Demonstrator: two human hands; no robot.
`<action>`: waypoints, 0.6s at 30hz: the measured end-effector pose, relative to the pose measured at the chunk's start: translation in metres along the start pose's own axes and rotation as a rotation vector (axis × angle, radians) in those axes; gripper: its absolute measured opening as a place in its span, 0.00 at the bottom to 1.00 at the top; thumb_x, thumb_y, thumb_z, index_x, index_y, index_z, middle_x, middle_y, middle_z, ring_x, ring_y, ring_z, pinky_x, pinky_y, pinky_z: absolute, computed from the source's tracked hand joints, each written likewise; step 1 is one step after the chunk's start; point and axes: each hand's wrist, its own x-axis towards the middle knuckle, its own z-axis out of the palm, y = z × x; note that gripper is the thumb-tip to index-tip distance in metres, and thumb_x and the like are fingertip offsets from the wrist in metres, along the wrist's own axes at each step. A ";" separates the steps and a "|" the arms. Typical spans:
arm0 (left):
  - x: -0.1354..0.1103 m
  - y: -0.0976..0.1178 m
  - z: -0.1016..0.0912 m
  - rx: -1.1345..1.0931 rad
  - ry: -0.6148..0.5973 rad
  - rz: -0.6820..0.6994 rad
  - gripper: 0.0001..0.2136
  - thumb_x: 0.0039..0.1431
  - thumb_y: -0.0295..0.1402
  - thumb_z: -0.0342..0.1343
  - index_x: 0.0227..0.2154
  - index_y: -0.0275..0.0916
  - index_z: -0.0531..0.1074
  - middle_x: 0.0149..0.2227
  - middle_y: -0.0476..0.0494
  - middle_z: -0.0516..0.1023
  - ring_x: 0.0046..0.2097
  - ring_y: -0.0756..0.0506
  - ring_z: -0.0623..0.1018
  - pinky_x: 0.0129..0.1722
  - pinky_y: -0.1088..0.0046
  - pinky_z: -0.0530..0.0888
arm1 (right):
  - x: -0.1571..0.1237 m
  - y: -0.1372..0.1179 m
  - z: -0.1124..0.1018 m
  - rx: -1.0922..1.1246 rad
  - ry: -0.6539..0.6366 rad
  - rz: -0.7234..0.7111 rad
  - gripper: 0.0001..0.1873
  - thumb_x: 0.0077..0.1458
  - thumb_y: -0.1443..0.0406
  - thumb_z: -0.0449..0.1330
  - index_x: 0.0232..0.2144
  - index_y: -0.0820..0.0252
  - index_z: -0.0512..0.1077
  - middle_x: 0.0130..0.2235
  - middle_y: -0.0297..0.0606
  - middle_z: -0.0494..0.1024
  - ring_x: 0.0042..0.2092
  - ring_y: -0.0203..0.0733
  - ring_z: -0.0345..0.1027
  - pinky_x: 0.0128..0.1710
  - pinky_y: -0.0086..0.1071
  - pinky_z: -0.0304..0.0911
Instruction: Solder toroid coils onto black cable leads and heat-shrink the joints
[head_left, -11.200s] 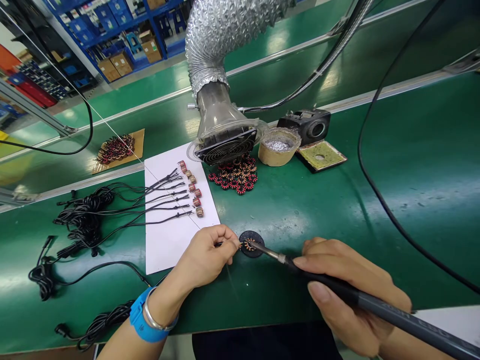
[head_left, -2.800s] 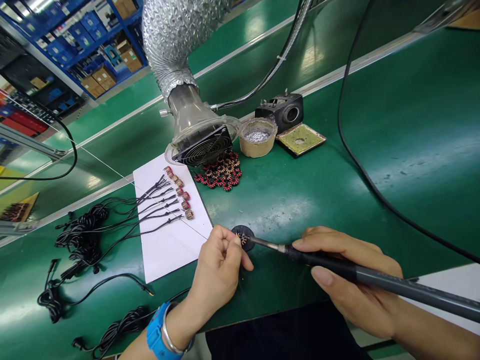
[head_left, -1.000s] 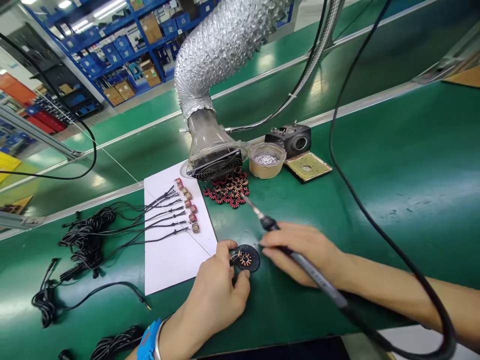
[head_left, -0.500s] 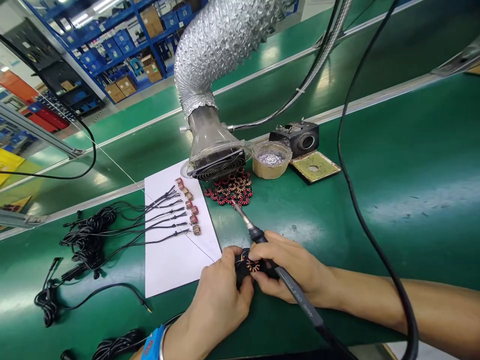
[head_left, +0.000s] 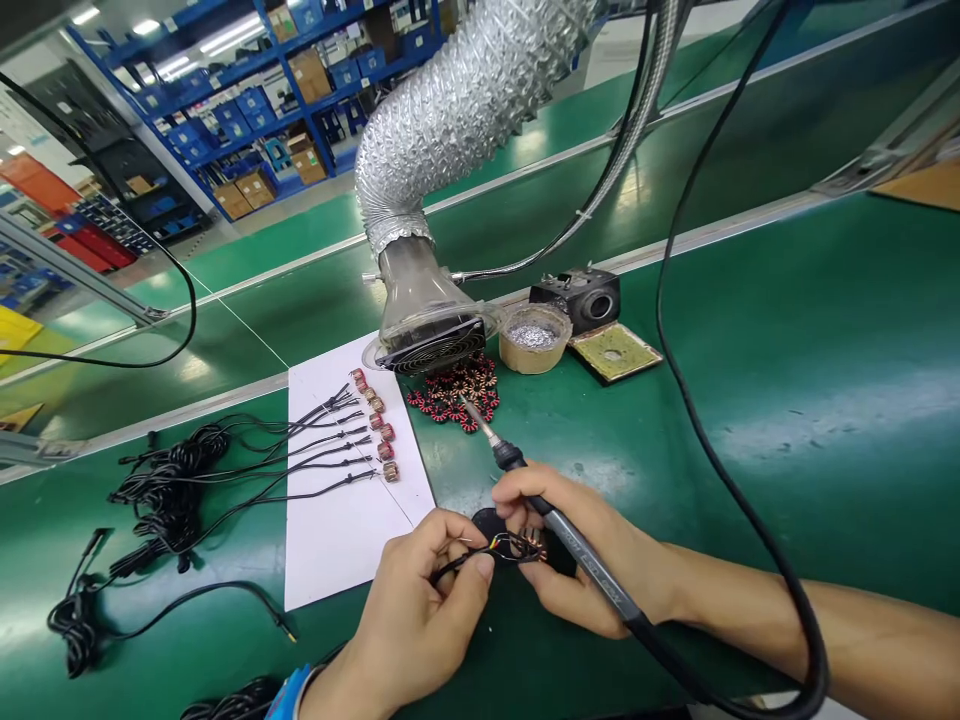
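My left hand [head_left: 427,600] pinches a black cable [head_left: 454,566] close to its stripped end, where thin coloured wires [head_left: 495,543] fan out. Those wires lead to a small wound coil [head_left: 534,543] held in the fingers of my right hand [head_left: 581,545]. That same hand also grips a soldering iron [head_left: 581,560], its tip pointing up and left toward a pile of red and copper coils [head_left: 457,392]. Behind the fingers lies a dark round piece [head_left: 489,520], partly hidden. Whether wires and coil are joined is too small to tell.
A fume extractor hood [head_left: 431,320] hangs over the coil pile. Right of it are a tub of solder bits [head_left: 534,338], an iron holder [head_left: 581,298] and a sponge tray [head_left: 616,352]. Cables with coils lie on white paper [head_left: 337,540]. The iron's cord [head_left: 720,460] loops at right.
My hands have moved slightly apart. The left now holds the cable with its wires showing, and the coil sits in my right fingers. The view has shifted a little.
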 end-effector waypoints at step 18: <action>-0.007 0.000 0.003 0.081 0.034 0.101 0.08 0.66 0.36 0.47 0.35 0.39 0.67 0.19 0.56 0.58 0.20 0.54 0.57 0.20 0.77 0.54 | -0.001 -0.001 -0.003 0.433 -0.196 0.216 0.23 0.52 0.74 0.58 0.49 0.56 0.58 0.38 0.36 0.67 0.38 0.34 0.70 0.36 0.29 0.69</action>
